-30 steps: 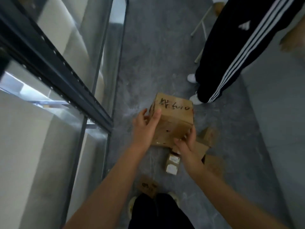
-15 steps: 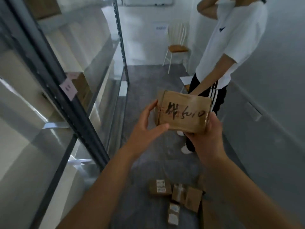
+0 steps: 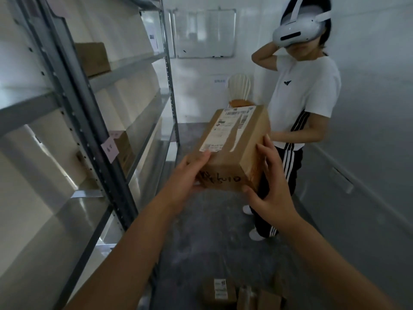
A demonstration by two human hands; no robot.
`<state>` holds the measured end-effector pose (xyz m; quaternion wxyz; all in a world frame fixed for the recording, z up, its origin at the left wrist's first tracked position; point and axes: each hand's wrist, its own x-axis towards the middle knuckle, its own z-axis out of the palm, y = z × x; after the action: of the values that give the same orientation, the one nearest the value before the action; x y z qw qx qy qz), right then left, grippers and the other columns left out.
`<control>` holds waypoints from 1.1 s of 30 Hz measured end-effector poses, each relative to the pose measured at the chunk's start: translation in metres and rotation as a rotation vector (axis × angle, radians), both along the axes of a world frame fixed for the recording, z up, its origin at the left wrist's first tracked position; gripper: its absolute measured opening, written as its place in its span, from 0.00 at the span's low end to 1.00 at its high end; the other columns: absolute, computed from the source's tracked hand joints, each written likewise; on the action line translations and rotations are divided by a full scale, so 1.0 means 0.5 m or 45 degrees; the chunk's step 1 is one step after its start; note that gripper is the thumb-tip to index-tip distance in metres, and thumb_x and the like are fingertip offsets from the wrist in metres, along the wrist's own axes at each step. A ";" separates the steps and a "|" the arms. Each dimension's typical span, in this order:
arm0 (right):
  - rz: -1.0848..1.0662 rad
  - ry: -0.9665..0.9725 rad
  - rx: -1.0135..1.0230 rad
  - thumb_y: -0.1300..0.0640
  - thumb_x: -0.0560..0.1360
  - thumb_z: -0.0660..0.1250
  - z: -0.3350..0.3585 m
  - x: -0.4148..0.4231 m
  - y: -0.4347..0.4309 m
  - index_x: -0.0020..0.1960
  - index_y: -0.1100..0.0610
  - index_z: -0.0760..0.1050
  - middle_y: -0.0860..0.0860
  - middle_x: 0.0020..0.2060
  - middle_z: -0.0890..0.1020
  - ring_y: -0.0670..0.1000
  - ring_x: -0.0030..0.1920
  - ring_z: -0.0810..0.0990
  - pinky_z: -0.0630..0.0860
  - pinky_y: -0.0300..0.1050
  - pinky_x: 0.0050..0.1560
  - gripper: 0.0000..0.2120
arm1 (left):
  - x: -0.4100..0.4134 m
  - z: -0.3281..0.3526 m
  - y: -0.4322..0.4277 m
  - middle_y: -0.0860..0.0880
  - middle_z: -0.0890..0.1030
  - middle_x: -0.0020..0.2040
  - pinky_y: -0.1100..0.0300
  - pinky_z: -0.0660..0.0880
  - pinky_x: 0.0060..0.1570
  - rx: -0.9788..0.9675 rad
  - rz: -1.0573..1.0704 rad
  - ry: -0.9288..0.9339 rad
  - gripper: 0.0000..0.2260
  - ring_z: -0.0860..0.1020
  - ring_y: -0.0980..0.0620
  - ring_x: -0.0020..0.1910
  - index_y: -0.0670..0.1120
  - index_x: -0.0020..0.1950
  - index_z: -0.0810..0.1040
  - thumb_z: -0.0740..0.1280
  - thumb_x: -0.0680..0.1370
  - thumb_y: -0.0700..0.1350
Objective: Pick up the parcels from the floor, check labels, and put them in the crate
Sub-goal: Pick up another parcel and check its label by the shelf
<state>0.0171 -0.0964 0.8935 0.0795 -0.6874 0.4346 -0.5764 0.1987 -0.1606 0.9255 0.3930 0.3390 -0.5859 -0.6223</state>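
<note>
Two hands hold the parcel point(image 3: 232, 151) up before you, well above the small parcels point(image 3: 220, 291) on the floor point(image 3: 212, 242): your left hand point(image 3: 187, 175) grips its near corner, your right hand point(image 3: 270, 186) presses spread fingers flat to its side, and where the scrawled face showed earlier, the printed label point(image 3: 228, 128) now faces you for checking.

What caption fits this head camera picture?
Left hand grips and right hand steadies a parcel, label up, beside metal shelves; smaller parcels lie on the floor.
</note>
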 end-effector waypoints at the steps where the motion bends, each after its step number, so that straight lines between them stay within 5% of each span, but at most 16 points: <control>1: 0.024 -0.041 0.018 0.47 0.74 0.66 -0.003 0.003 0.002 0.72 0.64 0.56 0.58 0.75 0.53 0.56 0.76 0.52 0.60 0.65 0.71 0.36 | 0.003 0.001 0.001 0.52 0.80 0.60 0.48 0.78 0.58 -0.043 0.025 0.000 0.30 0.79 0.52 0.57 0.55 0.67 0.72 0.67 0.66 0.63; 7: 0.090 -0.451 0.182 0.37 0.71 0.65 0.014 0.034 0.012 0.75 0.55 0.51 0.49 0.74 0.60 0.50 0.74 0.60 0.68 0.50 0.69 0.42 | 0.010 0.004 0.015 0.59 0.80 0.58 0.65 0.78 0.52 -0.418 0.142 0.007 0.25 0.78 0.63 0.56 0.54 0.68 0.71 0.69 0.72 0.53; 12: 0.046 -0.895 0.349 0.42 0.67 0.67 0.037 0.011 -0.004 0.71 0.34 0.53 0.44 0.72 0.64 0.50 0.69 0.69 0.72 0.61 0.64 0.37 | 0.029 0.003 0.007 0.58 0.80 0.58 0.64 0.77 0.52 -0.527 0.086 0.024 0.22 0.78 0.62 0.58 0.58 0.66 0.70 0.69 0.73 0.48; 19: 0.051 -0.923 0.422 0.41 0.66 0.67 0.054 -0.012 0.002 0.72 0.39 0.54 0.48 0.64 0.75 0.52 0.60 0.78 0.77 0.56 0.55 0.39 | 0.048 0.007 0.001 0.58 0.81 0.56 0.66 0.77 0.49 -0.485 -0.045 0.098 0.22 0.79 0.59 0.57 0.56 0.65 0.71 0.68 0.72 0.46; 24: 0.040 -0.942 0.454 0.45 0.70 0.62 0.053 -0.016 0.013 0.70 0.45 0.61 0.47 0.53 0.80 0.45 0.46 0.82 0.78 0.46 0.44 0.29 | 0.060 0.009 0.001 0.60 0.81 0.54 0.66 0.78 0.47 -0.516 -0.087 0.095 0.19 0.79 0.59 0.57 0.57 0.61 0.71 0.67 0.71 0.44; 33: -0.042 -0.839 0.491 0.40 0.59 0.67 0.048 0.017 0.015 0.71 0.42 0.57 0.47 0.59 0.78 0.49 0.56 0.80 0.77 0.52 0.55 0.42 | 0.077 -0.019 0.000 0.58 0.81 0.53 0.65 0.78 0.43 -0.379 -0.106 0.077 0.18 0.80 0.59 0.54 0.56 0.58 0.72 0.69 0.69 0.47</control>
<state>0.0257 -0.0890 0.9176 0.3334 -0.4304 0.4972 -0.6756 0.2373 -0.1608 0.9159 0.4301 0.2337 -0.6731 -0.5544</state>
